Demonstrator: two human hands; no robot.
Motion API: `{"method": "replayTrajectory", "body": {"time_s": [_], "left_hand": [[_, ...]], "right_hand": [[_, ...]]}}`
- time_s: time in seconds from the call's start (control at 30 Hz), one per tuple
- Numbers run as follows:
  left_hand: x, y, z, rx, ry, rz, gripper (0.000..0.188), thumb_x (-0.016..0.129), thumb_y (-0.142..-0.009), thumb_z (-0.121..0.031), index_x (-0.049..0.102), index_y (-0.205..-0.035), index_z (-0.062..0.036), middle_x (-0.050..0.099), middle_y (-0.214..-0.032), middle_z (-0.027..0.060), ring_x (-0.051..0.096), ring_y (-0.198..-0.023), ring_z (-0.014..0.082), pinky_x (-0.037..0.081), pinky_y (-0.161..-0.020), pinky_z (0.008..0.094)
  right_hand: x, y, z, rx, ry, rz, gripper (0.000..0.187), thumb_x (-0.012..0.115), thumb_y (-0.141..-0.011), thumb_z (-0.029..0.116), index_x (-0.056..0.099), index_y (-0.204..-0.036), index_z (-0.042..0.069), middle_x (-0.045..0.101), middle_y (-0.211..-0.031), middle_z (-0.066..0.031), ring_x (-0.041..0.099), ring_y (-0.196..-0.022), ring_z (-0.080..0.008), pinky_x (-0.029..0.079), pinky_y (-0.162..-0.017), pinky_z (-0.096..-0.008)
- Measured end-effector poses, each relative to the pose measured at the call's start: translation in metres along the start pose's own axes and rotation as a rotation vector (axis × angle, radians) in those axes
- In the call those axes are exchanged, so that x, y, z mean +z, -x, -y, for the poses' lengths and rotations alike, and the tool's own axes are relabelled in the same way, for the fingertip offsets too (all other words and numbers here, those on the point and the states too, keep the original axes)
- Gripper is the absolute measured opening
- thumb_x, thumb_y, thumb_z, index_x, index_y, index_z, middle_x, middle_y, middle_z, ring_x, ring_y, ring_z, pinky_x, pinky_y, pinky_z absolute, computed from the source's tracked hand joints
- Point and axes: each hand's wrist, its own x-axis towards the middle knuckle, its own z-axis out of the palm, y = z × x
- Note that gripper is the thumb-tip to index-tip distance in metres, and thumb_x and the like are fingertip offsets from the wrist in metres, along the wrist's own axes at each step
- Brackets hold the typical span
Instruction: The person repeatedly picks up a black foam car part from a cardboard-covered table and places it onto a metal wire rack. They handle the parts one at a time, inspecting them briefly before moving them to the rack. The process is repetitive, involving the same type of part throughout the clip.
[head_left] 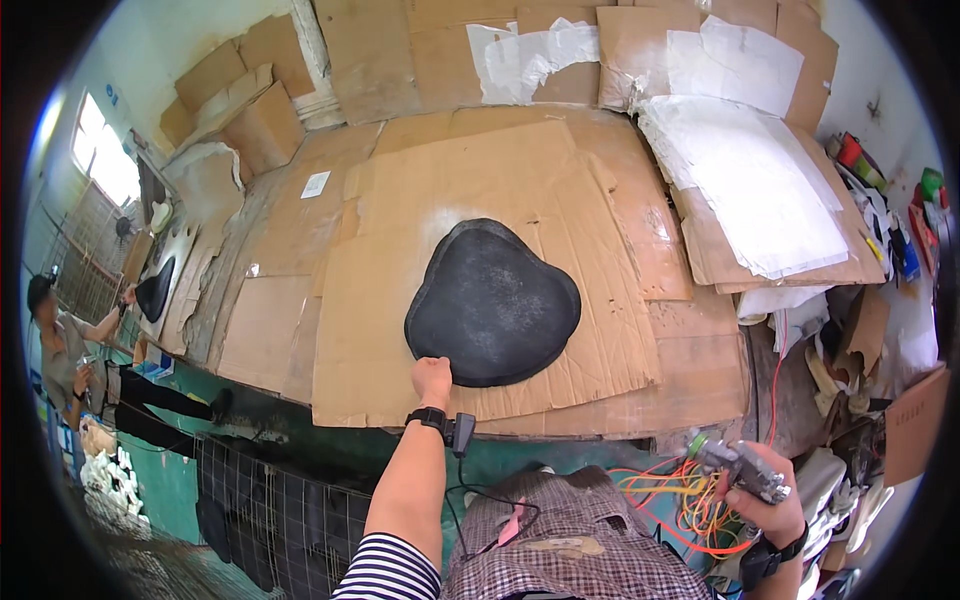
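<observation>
A black pad with a rounded three-lobed outline [495,305], like a seat cushion, lies on a sheet of cardboard [375,290] on the bench. Its top is dusty grey in the middle, with a raised rim. My left hand [432,379] is closed at the pad's near left edge, fingers curled on the rim. Off the bench at the lower right, my right hand [768,500] is wrapped round a metal spray gun [735,465] with a greenish front end pointing left. Its trigger is hidden by my fingers.
Coiled orange and yellow hoses [700,515] hang beside my right hand. White sheets [745,185] cover a cardboard stack at the right. Clutter fills the far right shelf [890,210]. At the far left another person [75,340] holds a similar black pad [154,290].
</observation>
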Motion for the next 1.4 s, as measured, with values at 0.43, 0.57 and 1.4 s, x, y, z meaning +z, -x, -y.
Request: {"method": "replayTrajectory", "body": {"time_s": [0.43, 0.57, 1.4], "left_hand": [[-0.013, 0.005, -0.024, -0.393, 0.966, 0.264, 0.003, 0.059, -0.083, -0.003, 0.058, -0.085, -0.0020, 0.059, -0.082, 0.0108, 0.061, -0.072, 0.0225, 0.054, -0.070, 0.0359], [-0.006, -0.004, -0.022, -0.509, 1.160, 0.358, 0.005, 0.062, -0.083, -0.001, 0.057, -0.084, -0.0036, 0.059, -0.082, 0.0098, 0.060, -0.080, 0.0232, 0.053, -0.080, 0.0376], [-0.239, 0.032, -0.117, 0.229, 1.519, 0.383, 0.025, 0.050, -0.087, -0.013, 0.059, -0.107, -0.0004, 0.065, -0.111, 0.0142, 0.061, -0.106, 0.0292, 0.044, -0.098, 0.0465]], "right_hand": [[0.017, -0.023, -0.011, -0.063, -0.123, -0.180, 0.058, 0.076, -0.076, 0.016, 0.049, -0.124, -0.002, 0.063, -0.084, -0.0091, 0.063, -0.077, -0.0177, 0.051, -0.072, -0.0297], [0.016, -0.020, -0.021, -0.022, -0.104, -0.112, 0.058, 0.074, -0.076, 0.009, 0.048, -0.127, -0.002, 0.064, -0.087, -0.0081, 0.062, -0.081, -0.0160, 0.050, -0.075, -0.0291], [0.044, -0.036, -0.016, 0.055, -0.022, 0.094, 0.055, 0.072, -0.078, 0.002, 0.049, -0.128, -0.002, 0.064, -0.091, -0.0063, 0.061, -0.084, -0.0124, 0.051, -0.076, -0.0283]]}}
